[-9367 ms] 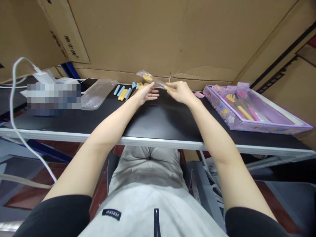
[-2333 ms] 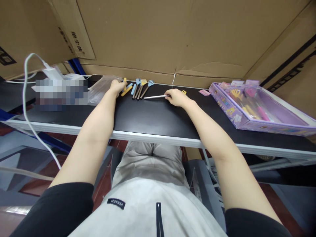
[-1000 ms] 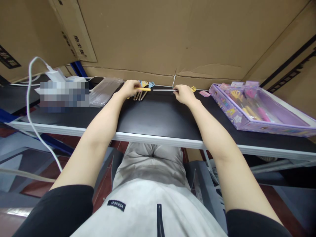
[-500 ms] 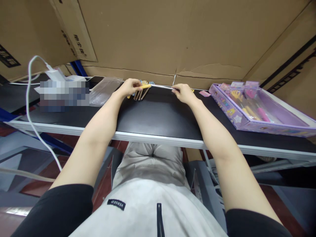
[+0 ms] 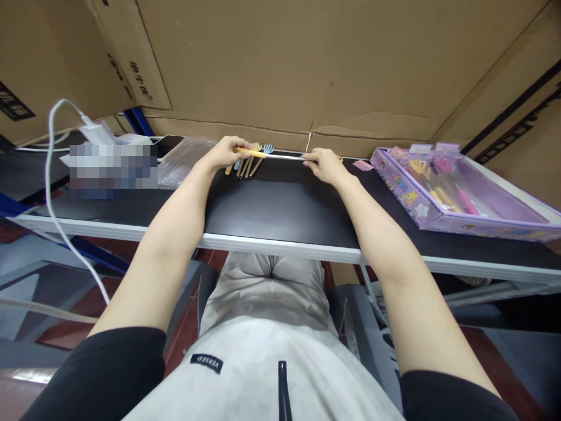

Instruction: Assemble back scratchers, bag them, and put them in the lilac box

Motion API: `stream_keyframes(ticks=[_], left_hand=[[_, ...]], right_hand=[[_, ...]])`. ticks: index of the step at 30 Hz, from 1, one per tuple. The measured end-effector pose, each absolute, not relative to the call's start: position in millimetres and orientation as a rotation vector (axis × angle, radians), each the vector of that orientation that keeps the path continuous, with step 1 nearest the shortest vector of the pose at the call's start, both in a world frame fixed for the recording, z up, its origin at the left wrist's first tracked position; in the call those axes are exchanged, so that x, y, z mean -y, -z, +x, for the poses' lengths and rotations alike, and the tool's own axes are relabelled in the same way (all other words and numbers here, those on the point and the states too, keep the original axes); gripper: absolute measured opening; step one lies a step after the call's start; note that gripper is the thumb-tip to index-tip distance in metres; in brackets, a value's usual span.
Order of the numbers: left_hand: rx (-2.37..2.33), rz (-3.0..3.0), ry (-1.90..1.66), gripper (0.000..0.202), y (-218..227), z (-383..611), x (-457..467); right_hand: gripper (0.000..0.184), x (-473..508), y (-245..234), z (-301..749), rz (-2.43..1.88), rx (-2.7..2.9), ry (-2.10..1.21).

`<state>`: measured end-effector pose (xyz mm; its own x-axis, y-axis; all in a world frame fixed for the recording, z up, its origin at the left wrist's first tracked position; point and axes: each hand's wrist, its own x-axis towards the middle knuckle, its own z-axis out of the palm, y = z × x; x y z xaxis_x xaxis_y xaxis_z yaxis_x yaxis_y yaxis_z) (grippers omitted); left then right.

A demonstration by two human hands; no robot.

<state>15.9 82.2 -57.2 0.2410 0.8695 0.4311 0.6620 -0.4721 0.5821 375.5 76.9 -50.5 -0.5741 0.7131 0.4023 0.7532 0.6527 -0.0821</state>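
A telescopic back scratcher (image 5: 280, 156) is stretched level above the black tabletop between my hands. My left hand (image 5: 231, 151) grips its yellow handle, while my right hand (image 5: 323, 164) pinches the far end of its thin metal rod. Yellow prongs peek out just beyond my right hand. Close by my left hand lie several more back scratchers (image 5: 249, 167), with blue and yellow claws pointing to the back and bronze-coloured handles towards me. My fingers partly cover the held scratcher's ends.
On the right stands a purple display box (image 5: 447, 219) with packaged back scratchers inside. A pink card (image 5: 363, 166) lies beside it. Clear plastic bags (image 5: 184, 164) and a white cable (image 5: 51, 169) are at left. Cardboard (image 5: 263, 64) walls the back; a metal strip (image 5: 280, 245) edges the table.
My left hand has shifted slightly left along with the yellow handle, showing more of it. The rod sits a touch lower; my right hand keeps its pinch, almost in place.
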Motion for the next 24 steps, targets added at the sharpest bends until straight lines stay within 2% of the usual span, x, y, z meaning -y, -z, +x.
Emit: stream_keyframes(ticks=[4,10,15,24], left_hand=[[-1.405,2.237,-1.018,0.031,54,15,-77],[-1.375,2.102,-1.036,0.023,51,18,-71],[-1.357,2.011,-1.059,0.031,50,21,-66],[-1.431,1.847,-1.135,0.030,51,18,-68]], right_hand=[[0.031,-71,48,372,-1.232,2.464,0.094],[0.037,-57,43,363,-1.261,2.424,0.018],[0.048,-47,39,357,-1.253,2.400,-0.026],[0.029,-60,44,361,-1.281,2.447,0.025]])
